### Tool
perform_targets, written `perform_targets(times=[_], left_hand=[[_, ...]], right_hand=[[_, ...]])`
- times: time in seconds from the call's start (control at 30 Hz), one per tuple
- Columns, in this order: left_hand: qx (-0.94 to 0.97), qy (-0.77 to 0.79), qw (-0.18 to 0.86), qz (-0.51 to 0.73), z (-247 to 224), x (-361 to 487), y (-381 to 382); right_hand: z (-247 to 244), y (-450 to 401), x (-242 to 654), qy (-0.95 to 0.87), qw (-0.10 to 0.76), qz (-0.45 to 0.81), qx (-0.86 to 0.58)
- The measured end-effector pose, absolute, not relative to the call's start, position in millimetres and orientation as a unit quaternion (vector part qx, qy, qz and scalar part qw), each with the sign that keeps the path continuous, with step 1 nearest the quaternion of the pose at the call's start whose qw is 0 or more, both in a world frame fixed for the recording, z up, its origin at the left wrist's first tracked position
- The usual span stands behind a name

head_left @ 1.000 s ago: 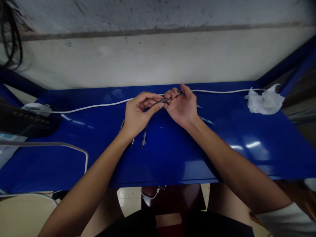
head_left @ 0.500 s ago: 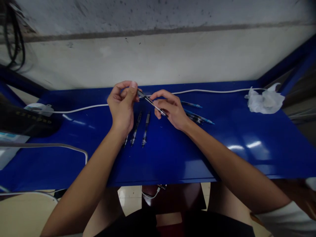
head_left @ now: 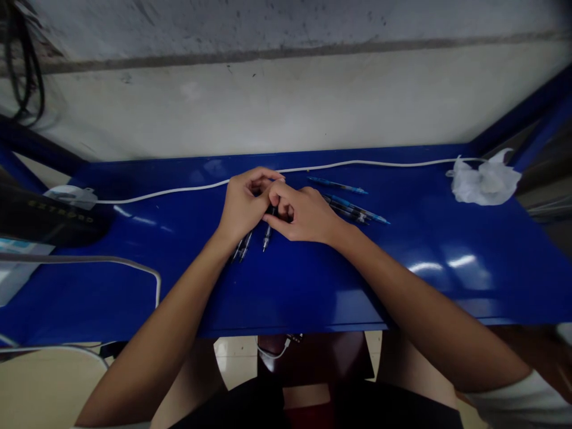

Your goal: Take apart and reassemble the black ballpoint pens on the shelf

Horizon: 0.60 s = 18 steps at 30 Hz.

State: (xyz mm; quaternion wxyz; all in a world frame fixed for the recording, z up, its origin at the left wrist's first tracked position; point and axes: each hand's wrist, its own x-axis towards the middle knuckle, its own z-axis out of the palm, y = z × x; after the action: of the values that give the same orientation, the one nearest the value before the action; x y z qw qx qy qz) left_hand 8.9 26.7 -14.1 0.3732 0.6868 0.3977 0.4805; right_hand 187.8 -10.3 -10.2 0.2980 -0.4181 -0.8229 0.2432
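My left hand (head_left: 248, 202) and my right hand (head_left: 306, 214) meet over the blue shelf, fingers curled and touching. A clear-barrelled pen with a dark grip (head_left: 267, 237) points down from between them, next to my right thumb; its upper part is hidden, and my right fingers appear closed on it. What the left fingers hold, if anything, is covered. Two similar pens (head_left: 245, 245) lie side by side, partly under my left wrist. To the right of my right hand lie a blue pen (head_left: 337, 185) and a small group of blue and black pens (head_left: 355, 210).
A white cable (head_left: 357, 162) runs along the back of the blue shelf (head_left: 286, 292), by the wall. Crumpled white plastic (head_left: 485, 182) sits at the right end. A black object (head_left: 53, 217) and another white cable (head_left: 134, 268) are at the left.
Both hands have come together and lower. The pen that stretched between them is no longer plainly visible. The rightmost of the lying pens now shows shifted up and right, between the hands.
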Motion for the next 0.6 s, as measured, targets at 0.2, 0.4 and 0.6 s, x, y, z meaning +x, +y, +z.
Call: perform_targets(times=[0.2,0.4,0.6], left_hand=[[0.717,0.429,0.327,0.441,-13.9,7.5,24.8],[0.782,0.440,0.249,0.363,-11.3,2.3,25.3],[0.843,0.430,0.153,0.285,-12.0,-2.8,28.5]], right_hand=[[-19.6,-6.3,186.2,-0.810,0.305,0.244,-0.437],[-24.0,-4.9,185.8,-0.821,0.285,0.214,-0.445],[-20.1,-7.3,190.7,-0.830,0.302,0.214,-0.417]])
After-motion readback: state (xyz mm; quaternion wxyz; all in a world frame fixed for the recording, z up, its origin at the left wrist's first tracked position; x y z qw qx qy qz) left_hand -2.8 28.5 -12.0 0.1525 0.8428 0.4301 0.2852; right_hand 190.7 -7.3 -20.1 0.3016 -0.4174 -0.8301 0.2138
